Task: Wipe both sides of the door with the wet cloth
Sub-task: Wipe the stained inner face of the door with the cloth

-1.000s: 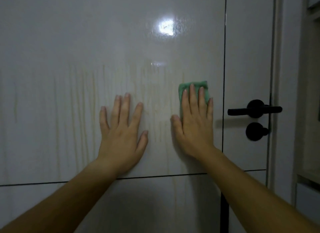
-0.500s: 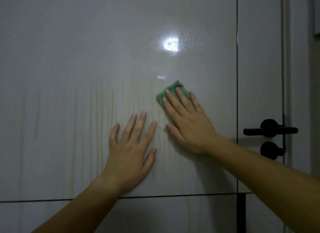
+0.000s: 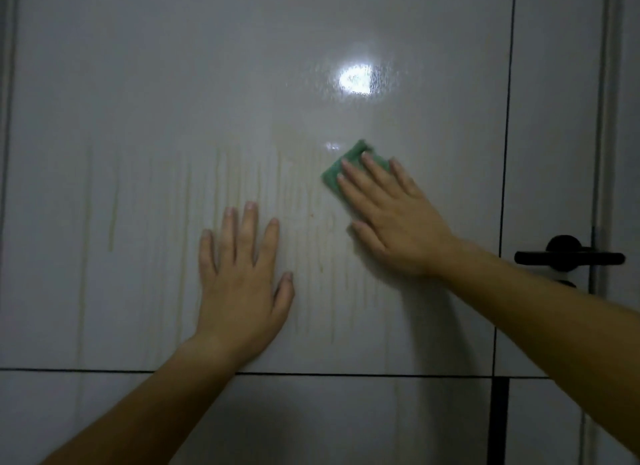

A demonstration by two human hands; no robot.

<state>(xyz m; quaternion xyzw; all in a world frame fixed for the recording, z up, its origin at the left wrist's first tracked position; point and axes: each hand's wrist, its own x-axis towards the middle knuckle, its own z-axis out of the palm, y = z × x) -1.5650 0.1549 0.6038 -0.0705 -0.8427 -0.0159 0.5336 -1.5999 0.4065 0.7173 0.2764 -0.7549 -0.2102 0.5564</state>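
Observation:
A glossy pale door (image 3: 138,101) fills the view, marked with faint yellowish vertical drip streaks across its middle. My right hand (image 3: 394,215) lies flat with straight fingers on a folded green cloth (image 3: 337,170), pressing it against the door; the fingers point up and to the left and cover most of the cloth. My left hand (image 3: 242,284) rests flat on the door, fingers spread, lower and to the left of the cloth, holding nothing.
A black lever handle (image 3: 568,257) sticks out at the right edge of the door, with the door frame (image 3: 609,118) just beyond it. Thin dark grooves divide the door into panels. A lamp's bright reflection (image 3: 356,78) shines above the cloth.
My right hand has slid the cloth leftward and tilted its fingers to the left. My left hand stays flat on the door. The view has shifted, so the handle sits farther right.

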